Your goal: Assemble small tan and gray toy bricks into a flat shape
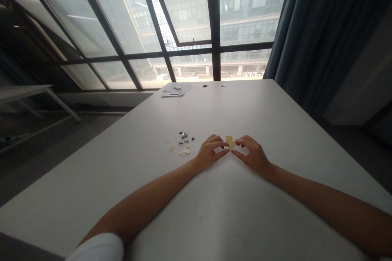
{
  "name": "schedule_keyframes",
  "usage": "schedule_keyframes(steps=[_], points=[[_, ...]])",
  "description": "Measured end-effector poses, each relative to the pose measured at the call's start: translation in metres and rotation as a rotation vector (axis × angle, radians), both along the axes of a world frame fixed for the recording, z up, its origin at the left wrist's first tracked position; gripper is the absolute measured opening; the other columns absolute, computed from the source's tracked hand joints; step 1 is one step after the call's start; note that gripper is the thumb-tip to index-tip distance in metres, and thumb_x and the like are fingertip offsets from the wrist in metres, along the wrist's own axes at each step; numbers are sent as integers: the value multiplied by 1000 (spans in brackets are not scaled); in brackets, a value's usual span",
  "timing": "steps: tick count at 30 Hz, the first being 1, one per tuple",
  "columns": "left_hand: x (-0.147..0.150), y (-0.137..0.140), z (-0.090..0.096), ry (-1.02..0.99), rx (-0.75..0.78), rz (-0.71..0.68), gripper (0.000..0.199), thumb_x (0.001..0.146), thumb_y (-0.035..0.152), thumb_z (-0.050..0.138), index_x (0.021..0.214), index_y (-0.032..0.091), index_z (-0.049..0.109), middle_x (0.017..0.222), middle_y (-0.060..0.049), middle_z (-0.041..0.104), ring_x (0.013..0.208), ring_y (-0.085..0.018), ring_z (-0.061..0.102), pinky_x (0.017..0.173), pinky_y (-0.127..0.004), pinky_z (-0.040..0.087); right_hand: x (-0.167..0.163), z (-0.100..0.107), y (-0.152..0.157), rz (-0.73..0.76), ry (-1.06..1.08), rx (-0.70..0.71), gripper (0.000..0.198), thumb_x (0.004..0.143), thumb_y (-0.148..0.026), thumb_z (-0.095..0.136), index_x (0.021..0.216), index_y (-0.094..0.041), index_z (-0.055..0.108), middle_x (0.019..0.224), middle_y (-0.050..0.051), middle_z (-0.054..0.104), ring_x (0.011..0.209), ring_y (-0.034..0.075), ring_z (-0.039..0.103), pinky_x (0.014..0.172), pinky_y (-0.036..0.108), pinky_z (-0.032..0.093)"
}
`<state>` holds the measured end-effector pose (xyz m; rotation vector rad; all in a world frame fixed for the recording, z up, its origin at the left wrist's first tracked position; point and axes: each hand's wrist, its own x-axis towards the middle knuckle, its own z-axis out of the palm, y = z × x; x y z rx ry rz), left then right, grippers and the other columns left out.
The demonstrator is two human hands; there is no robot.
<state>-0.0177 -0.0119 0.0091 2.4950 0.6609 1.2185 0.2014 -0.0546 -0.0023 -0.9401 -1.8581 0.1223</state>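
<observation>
My left hand [210, 151] and my right hand [251, 154] meet above the white table [202, 195], fingertips almost touching. Between them is a small pale-yellow plate [229, 139] with a fine grid of bumps, like a toy building-brick plate. Just under it a second yellow piece [232, 146] sits at a slant; whether the two are joined is too small to tell. Thumb and fingers of each hand pinch at these pieces, the left from the left side and the right from the right side.
Left of my hands lie several small dark grey and black pieces [184, 135] and several cream flat pieces [187, 151]. Papers [173, 91] rest at the far left corner of the table, and a small black disc [205, 86] lies near the far edge.
</observation>
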Motion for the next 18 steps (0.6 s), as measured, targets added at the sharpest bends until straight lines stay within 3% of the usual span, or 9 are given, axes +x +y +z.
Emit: schedule_keyframes(steps=[10,18], points=[[0,-1,-1,-7,-9,1,21,85,39,75,93,20,74,79,-4,66,80,-17,58,75,-30,48,0,-3,2,23,24,-24,8,91,-26,68,86,-22,64,82,3,63,79,20,59,71,34,49],[1,-3,0,6,6,30,14,84,24,72,97,19,71,82,-3,65,81,-16,58,77,-30,48,0,-4,2,17,27,-40,3,94,-23,63,93,-23,67,85,4,64,82,21,60,74,35,50]])
